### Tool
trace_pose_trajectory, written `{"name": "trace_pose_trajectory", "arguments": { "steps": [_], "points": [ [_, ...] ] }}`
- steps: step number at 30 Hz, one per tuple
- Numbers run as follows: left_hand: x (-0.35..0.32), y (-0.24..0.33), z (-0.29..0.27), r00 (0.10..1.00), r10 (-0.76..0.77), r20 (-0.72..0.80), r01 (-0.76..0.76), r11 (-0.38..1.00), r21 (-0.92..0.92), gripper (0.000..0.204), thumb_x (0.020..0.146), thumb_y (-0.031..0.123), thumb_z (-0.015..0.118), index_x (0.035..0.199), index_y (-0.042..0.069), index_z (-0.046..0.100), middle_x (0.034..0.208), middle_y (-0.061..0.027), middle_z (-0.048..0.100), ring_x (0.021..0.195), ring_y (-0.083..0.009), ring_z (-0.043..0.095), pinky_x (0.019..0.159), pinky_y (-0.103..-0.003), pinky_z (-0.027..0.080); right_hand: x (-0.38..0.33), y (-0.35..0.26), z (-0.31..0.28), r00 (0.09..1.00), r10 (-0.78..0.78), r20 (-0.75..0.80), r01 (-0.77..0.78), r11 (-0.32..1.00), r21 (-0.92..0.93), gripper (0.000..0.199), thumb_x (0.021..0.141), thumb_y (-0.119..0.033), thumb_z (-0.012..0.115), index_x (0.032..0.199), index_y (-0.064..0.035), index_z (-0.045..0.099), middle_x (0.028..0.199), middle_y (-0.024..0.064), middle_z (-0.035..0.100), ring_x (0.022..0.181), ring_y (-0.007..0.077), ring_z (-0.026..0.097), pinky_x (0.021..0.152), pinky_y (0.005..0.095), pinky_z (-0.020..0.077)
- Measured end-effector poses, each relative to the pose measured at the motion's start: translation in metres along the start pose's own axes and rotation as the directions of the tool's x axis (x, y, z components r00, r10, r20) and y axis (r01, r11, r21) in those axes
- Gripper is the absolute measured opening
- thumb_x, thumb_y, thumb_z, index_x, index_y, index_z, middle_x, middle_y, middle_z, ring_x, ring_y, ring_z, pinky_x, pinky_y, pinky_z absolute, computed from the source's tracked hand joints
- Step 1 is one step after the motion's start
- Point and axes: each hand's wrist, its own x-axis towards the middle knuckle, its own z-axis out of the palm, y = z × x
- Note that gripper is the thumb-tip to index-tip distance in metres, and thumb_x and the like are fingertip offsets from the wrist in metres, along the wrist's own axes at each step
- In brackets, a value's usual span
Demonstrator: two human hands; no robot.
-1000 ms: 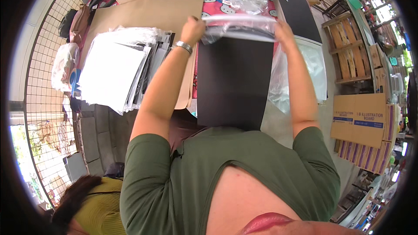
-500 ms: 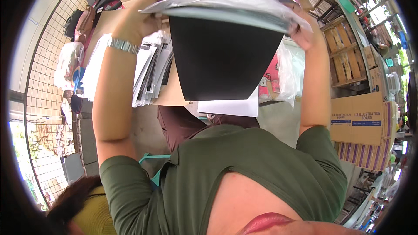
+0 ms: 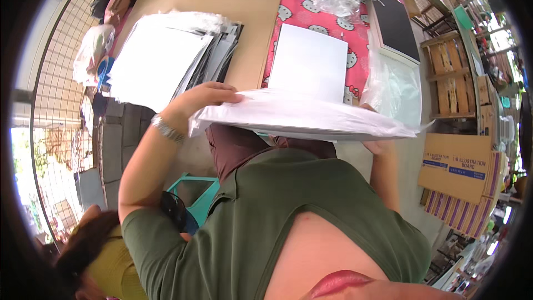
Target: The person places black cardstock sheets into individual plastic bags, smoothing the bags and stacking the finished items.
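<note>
- R hand (image 3: 379,145) mostly hidden under the bagged board (image 3: 302,118); only a bit shows at its right end, fingers can't be told.
- L hand (image 3: 206,95) grips board's left end, fingers curled together over the top edge, thumb hidden below.
- Board in clear plastic bag, held flat, edge-on, above the lap, near edge of table (image 3: 244,16); what's inside is hard to make out.
- White sheet (image 3: 308,62) on pink patterned cloth (image 3: 311,16), lower edge cut off by board.
- Stack of bagged sheets (image 3: 161,55) at left of table.
- Cardboard box (image 3: 456,166) at right, contents not visible.
- Another person's head (image 3: 97,255) at lower left, partly cut off.
</note>
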Motion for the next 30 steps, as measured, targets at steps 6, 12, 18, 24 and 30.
{"name": "trace_pose_trajectory", "arguments": {
  "steps": [6,12,18,24,30],
  "points": [
    [0.14,-0.13,0.01,0.962,0.168,0.217,-0.066,0.909,-0.411,0.028,0.086,0.016,0.057,0.11,0.003,0.056,0.09,-0.0027,0.058,0.081,-0.0078,0.053,0.073,-0.022,0.044,0.074,0.132,-0.157,0.952,0.306,-0.018,-0.306,0.946,-0.104,0.028,0.085,-0.012,0.059,0.113,-0.0097,0.056,0.11,0.0061,0.056,0.097,0.0168,0.056,0.087,0.03,0.0455],
    [0.111,-0.169,0.046,0.785,0.567,-0.251,-0.499,0.818,0.287,0.034,0.082,0.012,0.059,0.115,0.008,0.056,0.128,-0.0126,0.044,0.104,-0.0187,0.051,0.094,-0.029,0.037,0.061,0.107,-0.158,0.937,-0.157,0.311,0.345,0.299,-0.89,0.031,0.08,-0.007,0.061,0.11,-0.0042,0.058,0.095,0.0058,0.057,0.091,0.0163,0.055,0.08,0.0251,0.0426],
    [0.026,-0.1,0.04,0.548,0.81,0.209,-0.824,0.479,0.304,0.051,0.071,-0.004,0.054,0.119,0.012,0.054,0.144,-0.0157,0.022,0.132,-0.0315,0.025,0.106,-0.035,0.025,0.027,0.055,-0.06,0.618,-0.573,0.538,0.738,0.186,-0.649,0.027,0.081,-0.013,0.057,0.102,-0.0001,0.047,0.095,0.0144,0.056,0.096,0.025,0.055,0.092,0.0361,0.037],
    [0.062,-0.066,0.044,0.755,0.634,-0.166,-0.603,0.771,0.206,0.02,0.081,0.011,0.064,0.097,-0.001,0.062,0.087,-0.0057,0.065,0.077,-0.0132,0.06,0.072,-0.028,0.048,0.049,0.027,0.017,0.784,-0.62,0.008,0.53,0.664,-0.528,0.031,0.087,-0.019,0.054,0.11,0.0012,0.047,0.107,0.0107,0.054,0.099,0.0204,0.051,0.089,0.0337,0.0391],
    [0.067,-0.032,0.028,0.783,0.596,-0.181,-0.595,0.631,-0.498,0.026,0.081,0.01,0.065,0.101,-0.005,0.057,0.092,-0.0056,0.063,0.081,-0.0116,0.058,0.073,-0.026,0.047,0.118,-0.008,0.057,0.754,-0.624,-0.204,0.531,0.763,-0.369,0.027,0.092,-0.021,0.05,0.109,0.0002,0.054,0.086,-0.0004,0.053,0.08,0.0079,0.047,0.077,0.0188,0.0353]
  ]
}}
